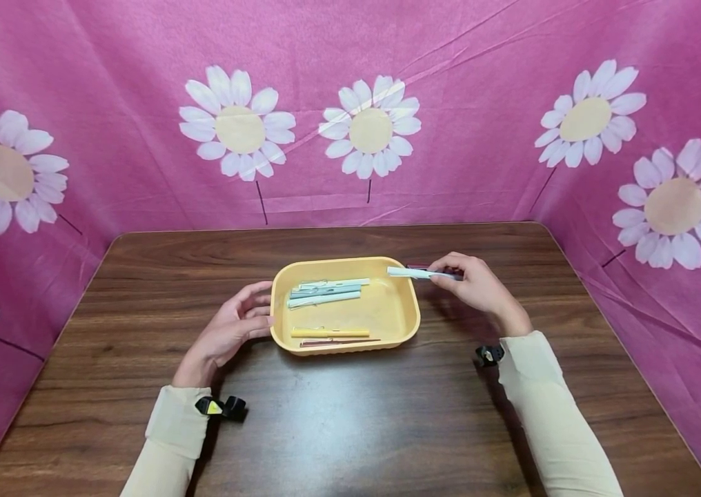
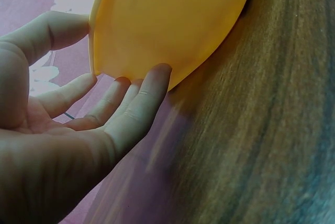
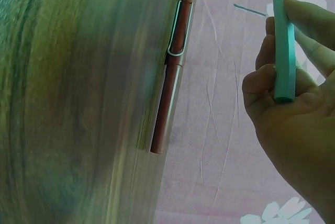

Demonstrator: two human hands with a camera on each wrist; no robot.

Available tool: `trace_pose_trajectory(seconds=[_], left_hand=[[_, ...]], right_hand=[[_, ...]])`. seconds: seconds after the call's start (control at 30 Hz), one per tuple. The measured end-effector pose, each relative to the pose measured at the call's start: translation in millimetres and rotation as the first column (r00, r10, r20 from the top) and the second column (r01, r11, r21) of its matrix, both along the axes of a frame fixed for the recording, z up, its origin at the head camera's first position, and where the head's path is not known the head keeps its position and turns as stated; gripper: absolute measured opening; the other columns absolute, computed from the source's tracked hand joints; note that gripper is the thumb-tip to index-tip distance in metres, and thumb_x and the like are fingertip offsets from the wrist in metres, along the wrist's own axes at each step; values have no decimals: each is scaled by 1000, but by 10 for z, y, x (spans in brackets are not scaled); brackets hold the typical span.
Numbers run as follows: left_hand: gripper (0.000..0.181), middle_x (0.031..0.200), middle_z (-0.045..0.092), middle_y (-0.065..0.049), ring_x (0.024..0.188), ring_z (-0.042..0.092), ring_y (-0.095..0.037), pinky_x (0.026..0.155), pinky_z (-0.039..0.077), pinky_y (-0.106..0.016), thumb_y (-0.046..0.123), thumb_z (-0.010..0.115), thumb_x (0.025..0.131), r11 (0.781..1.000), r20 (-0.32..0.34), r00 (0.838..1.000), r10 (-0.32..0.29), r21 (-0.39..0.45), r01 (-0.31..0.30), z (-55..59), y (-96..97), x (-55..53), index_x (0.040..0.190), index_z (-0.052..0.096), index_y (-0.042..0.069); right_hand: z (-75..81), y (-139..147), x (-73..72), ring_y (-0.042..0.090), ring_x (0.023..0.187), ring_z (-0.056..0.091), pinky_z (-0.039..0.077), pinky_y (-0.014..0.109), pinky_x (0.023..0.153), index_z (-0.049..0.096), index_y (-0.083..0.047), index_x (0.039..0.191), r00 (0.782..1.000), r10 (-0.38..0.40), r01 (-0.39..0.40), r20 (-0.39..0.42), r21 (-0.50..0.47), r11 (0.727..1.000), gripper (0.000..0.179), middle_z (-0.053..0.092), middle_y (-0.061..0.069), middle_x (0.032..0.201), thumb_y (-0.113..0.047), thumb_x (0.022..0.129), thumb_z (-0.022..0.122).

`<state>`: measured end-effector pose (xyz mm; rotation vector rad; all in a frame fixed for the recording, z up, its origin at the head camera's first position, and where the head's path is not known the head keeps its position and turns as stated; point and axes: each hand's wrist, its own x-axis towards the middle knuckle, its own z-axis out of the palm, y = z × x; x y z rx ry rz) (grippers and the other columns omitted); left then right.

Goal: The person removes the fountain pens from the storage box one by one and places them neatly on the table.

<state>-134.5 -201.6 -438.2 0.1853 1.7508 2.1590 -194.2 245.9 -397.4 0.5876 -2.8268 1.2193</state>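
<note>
My left hand [image 1: 235, 328] rests against the left end of a yellow plastic tray [image 1: 409, 310], thumb and spread fingertips touching its wall and rim. In the left wrist view the fingers lie fairly straight along the outside. My right hand [image 1: 475, 286] pinches a pale mint-green pen [image 3: 284, 46] between thumb and fingers. This pen's far end overlaps the tray's back right corner in the head view. On the table behind it lies a dark red pen [image 3: 170, 88] with a metal clip, partly hidden by the hand in the head view.
Inside the tray, several pale blue and green pens [image 1: 326, 299] lie at the back left. A yellow pen [image 1: 332, 333] and a thin dark red pen [image 1: 338, 342] lie along its front wall. The brown wooden table [image 1: 338, 428] ends at a pink flowered cloth [image 1: 301, 200].
</note>
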Motion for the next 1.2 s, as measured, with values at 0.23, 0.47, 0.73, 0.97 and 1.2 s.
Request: trace_pose_trajectory(seconds=[0.23, 0.47, 0.73, 0.97, 1.2], left_hand=[[73, 140, 38, -32, 111, 64, -23, 89, 61, -38, -15, 60, 89, 1000, 1, 1000, -2, -2, 2, 8, 1, 2, 153, 26, -5], [72, 140, 38, -32, 111, 64, -23, 89, 61, -38, -15, 60, 90, 1000, -4, 1000, -2, 0, 2, 15, -2, -2, 153, 26, -5], [72, 140, 38, -32, 110, 64, -22, 89, 61, -38, -15, 60, 90, 1000, -2, 1000, 0, -3, 0, 9, 0, 4, 153, 27, -5], [72, 141, 38, -32, 110, 64, -22, 89, 61, -37, -15, 60, 90, 1000, -1, 1000, 1, -3, -1, 2, -2, 3, 153, 26, -5], [73, 140, 38, -33, 110, 64, -23, 89, 61, -37, -15, 60, 90, 1000, -3, 1000, 0, -3, 0, 1, -5, 2, 153, 26, -5]], right_hand=[[7, 14, -6, 21, 84, 56, 46, 25, 70, 76, -8, 102, 1000, -3, 3, -9, 8, 1000, 9, 68, 5, 93, -10, 93, 74], [-6, 66, 1, 21, 87, 54, 45, 26, 74, 76, -8, 103, 1000, -26, 26, -11, 11, 1000, 9, 68, 6, 96, -11, 95, 72], [-20, 110, -4, 22, 87, 55, 45, 27, 74, 76, -7, 104, 999, -24, 25, -22, 25, 999, 10, 69, 6, 98, -8, 96, 69], [-13, 143, 1, 22, 83, 53, 44, 26, 68, 75, -5, 104, 999, -35, 36, -18, 22, 999, 11, 68, 8, 98, -5, 97, 67], [-24, 206, 8, 21, 81, 54, 43, 22, 68, 74, -4, 104, 998, -51, 51, -35, 17, 999, 11, 68, 11, 99, -4, 96, 67]])
